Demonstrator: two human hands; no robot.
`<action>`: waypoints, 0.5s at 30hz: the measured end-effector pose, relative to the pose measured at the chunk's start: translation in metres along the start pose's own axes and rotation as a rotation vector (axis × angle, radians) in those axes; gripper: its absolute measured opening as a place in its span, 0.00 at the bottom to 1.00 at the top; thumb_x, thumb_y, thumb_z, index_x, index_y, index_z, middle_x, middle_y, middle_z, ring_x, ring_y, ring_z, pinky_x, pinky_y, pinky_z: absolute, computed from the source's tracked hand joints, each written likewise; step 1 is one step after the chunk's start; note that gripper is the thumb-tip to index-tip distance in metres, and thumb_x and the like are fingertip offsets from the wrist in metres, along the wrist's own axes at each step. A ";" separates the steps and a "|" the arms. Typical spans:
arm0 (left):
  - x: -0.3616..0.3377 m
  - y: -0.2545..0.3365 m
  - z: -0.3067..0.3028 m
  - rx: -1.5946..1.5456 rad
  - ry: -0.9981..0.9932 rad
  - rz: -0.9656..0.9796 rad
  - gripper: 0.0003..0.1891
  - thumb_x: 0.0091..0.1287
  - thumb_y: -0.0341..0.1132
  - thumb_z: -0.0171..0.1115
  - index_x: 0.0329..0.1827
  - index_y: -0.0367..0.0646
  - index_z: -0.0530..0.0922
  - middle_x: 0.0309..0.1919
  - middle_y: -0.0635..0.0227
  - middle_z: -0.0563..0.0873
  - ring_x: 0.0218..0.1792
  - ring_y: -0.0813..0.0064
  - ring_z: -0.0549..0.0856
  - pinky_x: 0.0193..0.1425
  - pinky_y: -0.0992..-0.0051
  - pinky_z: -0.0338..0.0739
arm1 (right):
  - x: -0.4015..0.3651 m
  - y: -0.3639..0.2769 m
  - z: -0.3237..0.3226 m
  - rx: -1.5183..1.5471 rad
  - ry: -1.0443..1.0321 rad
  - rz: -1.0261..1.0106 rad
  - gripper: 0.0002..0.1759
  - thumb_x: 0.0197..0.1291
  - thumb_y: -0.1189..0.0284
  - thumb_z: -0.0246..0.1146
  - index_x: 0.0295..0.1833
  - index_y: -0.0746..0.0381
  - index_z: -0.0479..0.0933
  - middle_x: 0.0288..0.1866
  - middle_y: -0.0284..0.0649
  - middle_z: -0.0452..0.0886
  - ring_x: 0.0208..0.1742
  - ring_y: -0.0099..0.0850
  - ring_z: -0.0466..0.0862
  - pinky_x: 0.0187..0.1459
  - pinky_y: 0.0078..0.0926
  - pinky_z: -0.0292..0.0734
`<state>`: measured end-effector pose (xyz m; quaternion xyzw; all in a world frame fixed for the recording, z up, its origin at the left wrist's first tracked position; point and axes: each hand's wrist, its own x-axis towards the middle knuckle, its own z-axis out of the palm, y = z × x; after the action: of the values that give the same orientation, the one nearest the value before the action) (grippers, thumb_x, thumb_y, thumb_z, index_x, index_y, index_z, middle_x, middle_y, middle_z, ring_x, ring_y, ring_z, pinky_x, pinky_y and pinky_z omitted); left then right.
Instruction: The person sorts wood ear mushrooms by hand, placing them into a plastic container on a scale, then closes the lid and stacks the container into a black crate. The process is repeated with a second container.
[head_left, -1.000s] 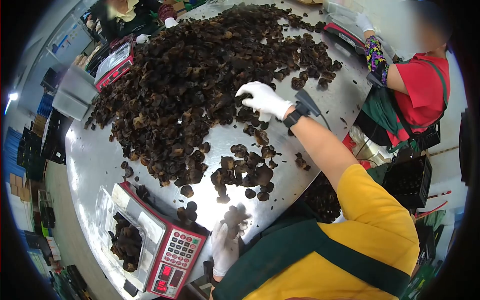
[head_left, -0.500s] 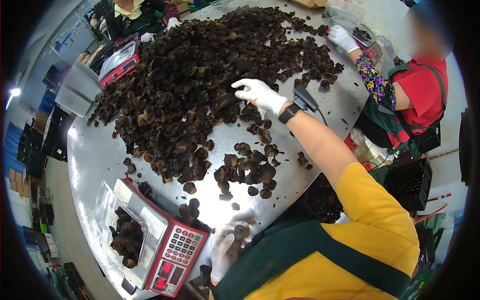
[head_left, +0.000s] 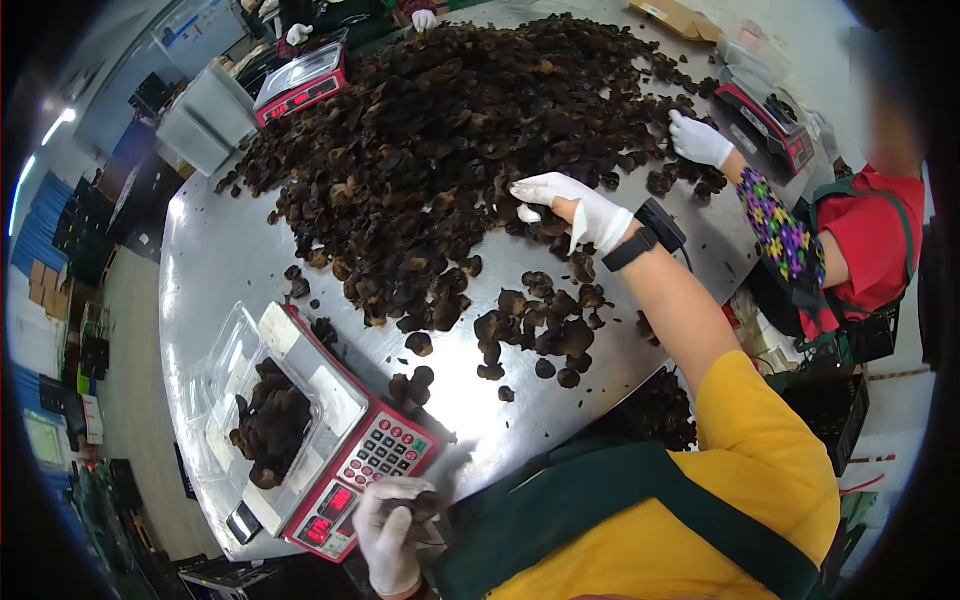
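Note:
My left hand (head_left: 388, 535), in a white glove, is closed around a piece of dark wood ear mushroom (head_left: 424, 504), beside the front corner of a red and white digital scale (head_left: 365, 455). On the scale's pan is a clear plastic clamshell box (head_left: 318, 410) with its lid raised, holding a clump of wood ears (head_left: 272, 425). My right hand (head_left: 580, 208), also gloved, reaches to the near right edge of a large heap of wood ears (head_left: 420, 150). Its thumb and fingers are apart, with nothing visible in them.
The metal table (head_left: 215, 290) bears a loose group of wood ears (head_left: 545, 320) in front of me. A co-worker's gloved hand (head_left: 700, 140) is at the heap's right, near another scale (head_left: 765, 120). A third scale (head_left: 300, 82) stands at the far left, near another person's gloved hands.
My view has shifted, so the table things sit further right. My left hand has moved towards the scale's front, still holding a wood ear. My right hand remains at the heap.

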<state>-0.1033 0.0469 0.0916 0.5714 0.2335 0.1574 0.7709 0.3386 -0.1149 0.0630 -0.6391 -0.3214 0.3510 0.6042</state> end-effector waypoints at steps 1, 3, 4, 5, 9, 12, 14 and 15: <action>0.000 0.005 -0.008 0.041 -0.022 0.073 0.12 0.70 0.35 0.62 0.44 0.32 0.77 0.44 0.48 0.85 0.39 0.66 0.86 0.41 0.72 0.83 | 0.004 0.025 -0.012 -0.312 0.004 -0.393 0.16 0.76 0.61 0.57 0.46 0.63 0.78 0.36 0.33 0.79 0.37 0.24 0.76 0.42 0.25 0.71; -0.001 0.013 -0.021 0.153 0.084 0.280 0.12 0.71 0.37 0.63 0.44 0.35 0.76 0.44 0.53 0.83 0.37 0.69 0.83 0.40 0.74 0.79 | -0.022 -0.024 0.019 -0.488 -0.024 -0.003 0.22 0.74 0.65 0.56 0.65 0.68 0.77 0.60 0.51 0.82 0.63 0.44 0.79 0.69 0.35 0.68; -0.004 0.020 -0.035 0.270 0.157 0.369 0.13 0.72 0.39 0.63 0.45 0.37 0.75 0.45 0.58 0.82 0.36 0.73 0.81 0.41 0.75 0.76 | -0.024 -0.034 0.029 -0.634 -0.055 -0.074 0.21 0.73 0.66 0.57 0.62 0.69 0.78 0.55 0.47 0.81 0.54 0.39 0.81 0.60 0.32 0.74; -0.010 0.034 -0.048 0.238 0.261 0.394 0.11 0.74 0.37 0.60 0.47 0.37 0.75 0.46 0.61 0.81 0.40 0.73 0.81 0.45 0.75 0.76 | -0.011 -0.015 0.031 -0.335 0.014 0.106 0.15 0.71 0.67 0.59 0.53 0.68 0.80 0.43 0.39 0.79 0.42 0.29 0.78 0.48 0.27 0.75; -0.018 0.086 -0.101 0.399 0.703 0.741 0.11 0.79 0.31 0.52 0.58 0.36 0.75 0.51 0.66 0.82 0.50 0.73 0.82 0.56 0.74 0.74 | -0.013 -0.013 0.058 -0.459 -0.010 -0.027 0.17 0.69 0.61 0.63 0.34 0.65 0.76 0.27 0.25 0.69 0.31 0.16 0.67 0.34 0.21 0.63; -0.027 0.111 -0.133 0.499 0.762 0.824 0.13 0.81 0.31 0.52 0.62 0.36 0.75 0.58 0.63 0.82 0.53 0.73 0.82 0.60 0.73 0.74 | -0.007 -0.009 0.074 -0.484 -0.044 0.038 0.12 0.66 0.67 0.64 0.37 0.67 0.77 0.28 0.26 0.70 0.31 0.16 0.67 0.34 0.21 0.63; -0.018 0.116 -0.132 0.555 0.788 0.823 0.13 0.78 0.26 0.54 0.62 0.35 0.76 0.58 0.59 0.83 0.52 0.72 0.84 0.57 0.70 0.78 | -0.003 -0.018 0.096 -0.499 -0.091 0.091 0.09 0.64 0.71 0.61 0.39 0.68 0.78 0.29 0.25 0.71 0.32 0.16 0.67 0.35 0.21 0.64; -0.011 0.116 -0.129 0.593 0.780 0.809 0.13 0.76 0.23 0.54 0.62 0.35 0.76 0.58 0.59 0.83 0.51 0.72 0.84 0.55 0.71 0.79 | -0.001 -0.019 0.105 -0.520 -0.117 0.062 0.09 0.64 0.72 0.60 0.41 0.69 0.79 0.29 0.26 0.72 0.32 0.17 0.69 0.35 0.21 0.65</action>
<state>-0.1795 0.1803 0.1734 0.7041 0.2966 0.5615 0.3179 0.2506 -0.0570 0.0796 -0.7611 -0.4154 0.3114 0.3890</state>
